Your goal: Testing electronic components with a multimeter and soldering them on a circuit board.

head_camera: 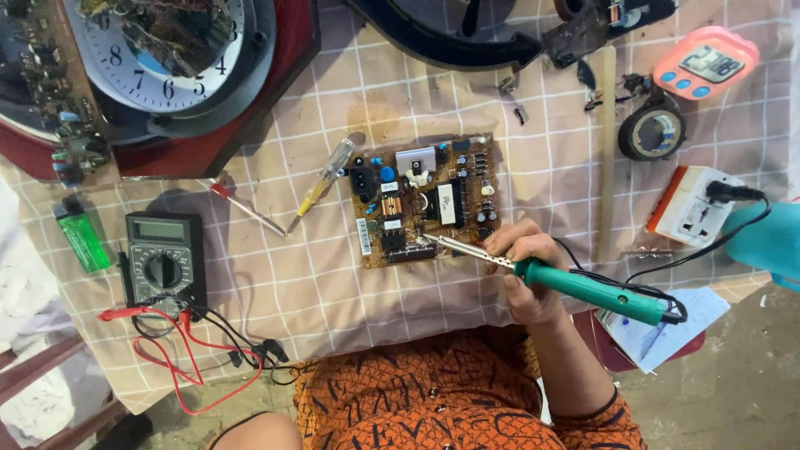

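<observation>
1. Soldering iron (583, 287): green handle and metal shaft, lying aslant from 4 o'clock to 10 o'clock; its tip rests on the lower middle of the circuit board (427, 200).
2. Right hand (525, 267): fingers (510, 243) wrapped and pinching the front of the green handle, just behind the shaft; the tip lies at 10 o'clock from the fingers, a short way off.
3. Left hand: not in view; the state of its fingers cannot be told.
4. Circuit board: brown, populated with a black transformer, coils and capacitors, flat at the centre of the checked cloth covering the desk (333, 283).
5. Black cord (717, 246): runs from the handle's rear toward 2 o'clock to a white and orange power socket (693, 205).
6. Yellow-handled screwdriver (321, 185): just beside the board at 9 o'clock, with a red-handled tool (246, 208) next to it.
7. Black multimeter (164, 257): well apart at 9 o'clock, red and black leads (196, 354) trailing below it; a green lighter (82, 237) farther left.
8. Wall clock (167, 58): at 11 o'clock.
9. Pink digital timer (707, 62) and black tape roll (652, 132): at 2 o'clock.
</observation>
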